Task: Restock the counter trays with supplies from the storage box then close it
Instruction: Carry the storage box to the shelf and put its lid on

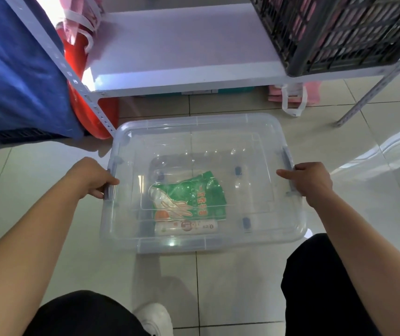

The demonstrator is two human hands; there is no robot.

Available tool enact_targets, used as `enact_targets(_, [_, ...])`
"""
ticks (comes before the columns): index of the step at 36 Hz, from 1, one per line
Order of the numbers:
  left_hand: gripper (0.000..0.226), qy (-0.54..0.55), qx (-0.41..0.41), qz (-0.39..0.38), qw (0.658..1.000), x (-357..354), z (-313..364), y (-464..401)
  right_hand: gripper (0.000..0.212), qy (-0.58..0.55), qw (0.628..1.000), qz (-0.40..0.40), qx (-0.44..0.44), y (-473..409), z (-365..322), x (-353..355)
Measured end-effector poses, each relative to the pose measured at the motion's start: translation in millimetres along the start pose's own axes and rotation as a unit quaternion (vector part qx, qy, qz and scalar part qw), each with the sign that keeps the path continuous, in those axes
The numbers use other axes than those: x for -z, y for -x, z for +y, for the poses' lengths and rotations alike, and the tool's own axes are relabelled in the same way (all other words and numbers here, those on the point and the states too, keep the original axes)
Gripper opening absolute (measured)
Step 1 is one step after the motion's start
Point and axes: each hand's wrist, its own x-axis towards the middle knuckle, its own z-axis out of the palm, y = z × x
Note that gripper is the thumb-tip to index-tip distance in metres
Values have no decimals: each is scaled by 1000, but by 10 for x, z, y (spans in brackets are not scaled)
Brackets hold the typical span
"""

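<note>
at the far left a blue cloth (17,76) hangs over the corner of a metal shelf unit (169,52), with a red tub (86,98) tucked behind the upright. next in, the left hand (92,177) is curled shut around the grey latch handle (108,186) on the left short side of the storage box (202,241), thumb lying along the rim. the box is clear plastic, sits flat on the tiled floor (36,185) directly in front of the person's knees, and its lid (194,132) appears to be seated on top. its long axis runs left to right across the view, so each short end falls to one hand and neither hand is clearly nearer; they sit about level with each other. through the lid a green packet of gloves (194,197) lies toward the near middle, with a small white packet (186,227) just in front of it against the near wall. further right, the right hand (310,180) grips the matching latch on the right short side, index finger pointing inward over the lid. up at the right a dark slatted crate (339,32) rests on the shelf. with a hand on each end, the step looks like pressing both latches home, or lifting the box squarely by its ends.
</note>
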Motion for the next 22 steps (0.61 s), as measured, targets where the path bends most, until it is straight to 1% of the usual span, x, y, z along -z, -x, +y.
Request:
enact_targets(2, [25,-30,-5,35,999,-37,52,40,54,5,1000,2,1,6,4,3])
enact_targets(5, [25,-19,-2,30,999,-27,27,30,52,16,1000,1,6,17,18,26])
enact_targets(7, [27,-17,-8,42,999,-13,16,18,48,48,999,-16,9,82,24,40])
enact_targets(8, [27,-33,-19,61,997,-5,29,10,48,66,997,-33,9,139,31,37])
enact_targets(10, [26,-87,-55,114,988,24,73,-2,47,97,992,-78,4,324,74,8])
enact_targets(12, [30,-97,-89,155,979,49,110,-22,46,113,984,-139,-3,571,129,-36])
enact_targets(13, [35,-71,-101,159,980,67,113,-43,45,129,974,-187,-7,706,150,-61])
enact_targets(15, [43,35,-119,136,983,100,110,-84,46,173,940,-295,-20,952,157,-67])
enact_targets(16, [46,80,-126,123,981,115,103,-91,46,196,921,-335,-17,1027,138,-38])
enact_targets(17, [47,114,-138,114,977,130,97,-81,46,211,911,-355,-3,1062,102,7])
enact_targets(18, [46,141,-152,113,972,144,89,-60,45,208,913,-350,23,1051,52,52])
enact_targets(19, [47,161,-164,119,966,162,69,-22,43,200,926,-313,64,1007,-9,96])
enact_targets(21, [60,167,-170,158,958,194,-36,99,36,175,954,-182,162,863,-162,142])
enact_targets(22, [69,155,-156,184,958,204,-118,162,35,152,960,-133,195,794,-257,131])
